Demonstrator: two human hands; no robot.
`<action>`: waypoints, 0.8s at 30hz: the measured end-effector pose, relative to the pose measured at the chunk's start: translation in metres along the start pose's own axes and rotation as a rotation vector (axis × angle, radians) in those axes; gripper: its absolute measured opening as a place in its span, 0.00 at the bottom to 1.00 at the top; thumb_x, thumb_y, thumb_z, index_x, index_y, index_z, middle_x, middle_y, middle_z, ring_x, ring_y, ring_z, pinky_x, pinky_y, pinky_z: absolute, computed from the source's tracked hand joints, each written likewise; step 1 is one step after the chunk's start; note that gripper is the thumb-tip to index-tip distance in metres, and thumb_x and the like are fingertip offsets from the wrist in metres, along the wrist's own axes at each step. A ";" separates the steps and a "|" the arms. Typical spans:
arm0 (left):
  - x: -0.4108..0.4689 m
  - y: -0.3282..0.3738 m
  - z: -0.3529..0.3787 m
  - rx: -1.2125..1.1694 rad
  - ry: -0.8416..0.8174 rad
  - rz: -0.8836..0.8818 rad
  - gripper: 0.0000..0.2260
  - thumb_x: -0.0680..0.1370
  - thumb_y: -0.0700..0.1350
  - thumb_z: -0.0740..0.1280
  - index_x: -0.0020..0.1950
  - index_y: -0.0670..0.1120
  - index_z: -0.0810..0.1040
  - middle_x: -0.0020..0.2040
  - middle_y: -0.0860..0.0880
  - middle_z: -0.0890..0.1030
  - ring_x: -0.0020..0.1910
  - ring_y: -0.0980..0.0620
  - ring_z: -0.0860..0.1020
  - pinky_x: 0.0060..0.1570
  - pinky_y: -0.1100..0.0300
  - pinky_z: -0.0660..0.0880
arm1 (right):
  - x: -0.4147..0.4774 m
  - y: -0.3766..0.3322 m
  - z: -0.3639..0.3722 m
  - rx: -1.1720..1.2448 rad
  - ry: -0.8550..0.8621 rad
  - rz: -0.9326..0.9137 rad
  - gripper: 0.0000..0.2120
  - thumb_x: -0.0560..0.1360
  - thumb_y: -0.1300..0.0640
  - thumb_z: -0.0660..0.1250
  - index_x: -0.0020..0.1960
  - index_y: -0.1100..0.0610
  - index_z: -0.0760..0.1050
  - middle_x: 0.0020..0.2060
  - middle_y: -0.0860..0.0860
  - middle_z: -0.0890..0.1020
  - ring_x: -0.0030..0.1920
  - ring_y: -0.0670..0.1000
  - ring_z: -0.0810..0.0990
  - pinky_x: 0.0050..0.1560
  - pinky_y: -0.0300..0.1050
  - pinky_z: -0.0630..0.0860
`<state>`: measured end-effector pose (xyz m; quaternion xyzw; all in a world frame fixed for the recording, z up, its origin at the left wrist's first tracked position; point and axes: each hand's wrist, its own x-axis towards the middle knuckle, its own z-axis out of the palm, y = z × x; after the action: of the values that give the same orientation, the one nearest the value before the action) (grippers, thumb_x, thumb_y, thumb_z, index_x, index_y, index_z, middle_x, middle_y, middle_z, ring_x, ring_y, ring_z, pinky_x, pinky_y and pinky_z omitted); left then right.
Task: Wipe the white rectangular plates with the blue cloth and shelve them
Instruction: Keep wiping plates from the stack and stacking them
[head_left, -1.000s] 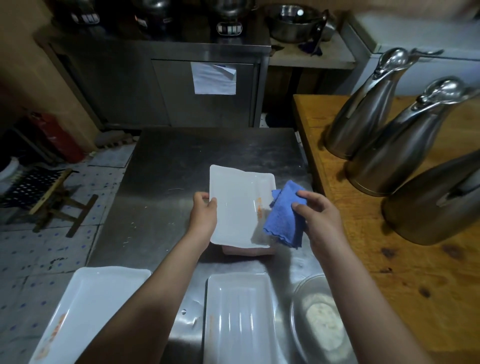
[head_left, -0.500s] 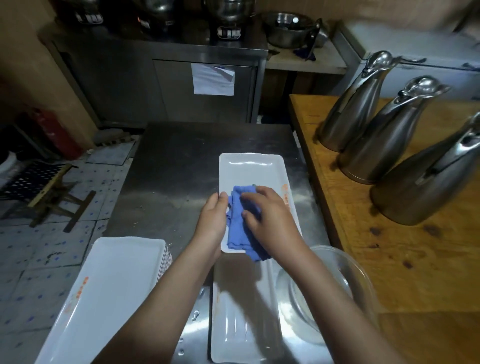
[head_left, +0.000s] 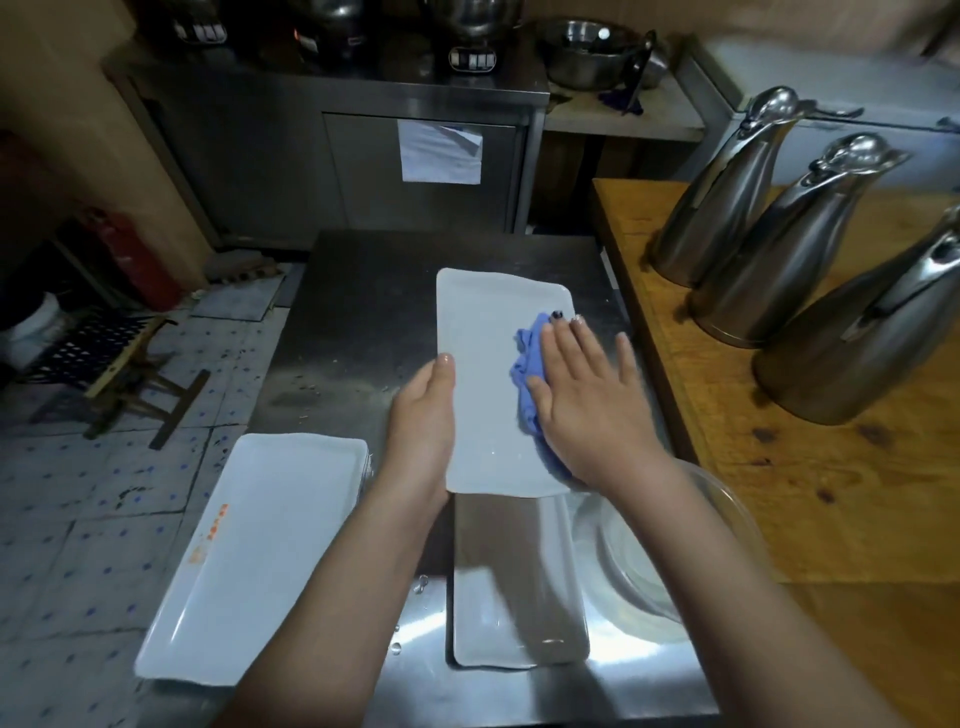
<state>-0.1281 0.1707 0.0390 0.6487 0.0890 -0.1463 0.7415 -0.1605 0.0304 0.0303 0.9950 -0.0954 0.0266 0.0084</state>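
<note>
A white rectangular plate (head_left: 483, 374) lies flat over the steel table, its near end resting above another white plate (head_left: 514, 587). My left hand (head_left: 423, 421) grips its left edge, thumb on the rim. My right hand (head_left: 587, 395) presses flat, fingers spread, on the blue cloth (head_left: 527, 374), which is bunched on the plate's right half. A stack of white plates (head_left: 260, 551) with orange print sits at the table's near left corner.
A clear glass bowl (head_left: 670, 561) sits right of the lower plate. Three steel jugs (head_left: 779, 244) stand on the wooden counter (head_left: 810, 467) to the right. A steel cabinet (head_left: 363, 156) is behind the table. Tiled floor, a wooden stool (head_left: 135, 379) and a red cylinder (head_left: 130, 254) are at left.
The plate went from being held up at an angle to lying flat. My right hand brought the cloth onto it and has since slid it from the plate's middle to its right side.
</note>
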 end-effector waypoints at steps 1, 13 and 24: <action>0.001 0.003 -0.005 0.009 0.015 0.002 0.14 0.81 0.53 0.57 0.43 0.51 0.79 0.38 0.53 0.84 0.37 0.52 0.83 0.40 0.55 0.80 | -0.006 -0.002 0.001 -0.010 -0.002 -0.023 0.27 0.81 0.46 0.38 0.77 0.55 0.38 0.78 0.50 0.43 0.76 0.49 0.38 0.71 0.51 0.31; -0.021 -0.003 -0.006 0.068 -0.061 -0.039 0.16 0.80 0.54 0.57 0.44 0.48 0.80 0.34 0.54 0.83 0.35 0.54 0.82 0.39 0.61 0.78 | 0.035 -0.029 -0.024 0.048 0.052 -0.237 0.27 0.82 0.49 0.45 0.78 0.53 0.42 0.78 0.48 0.45 0.77 0.49 0.41 0.73 0.53 0.37; -0.023 -0.002 -0.012 0.187 -0.062 0.057 0.14 0.81 0.50 0.57 0.41 0.51 0.79 0.44 0.47 0.83 0.42 0.51 0.81 0.44 0.58 0.77 | -0.003 -0.043 -0.001 0.178 0.097 -0.240 0.27 0.81 0.48 0.41 0.78 0.53 0.41 0.77 0.48 0.44 0.76 0.47 0.40 0.72 0.46 0.33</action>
<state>-0.1502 0.1844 0.0430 0.7124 0.0335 -0.1526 0.6841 -0.1557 0.0730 0.0304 0.9937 0.0273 0.0819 -0.0719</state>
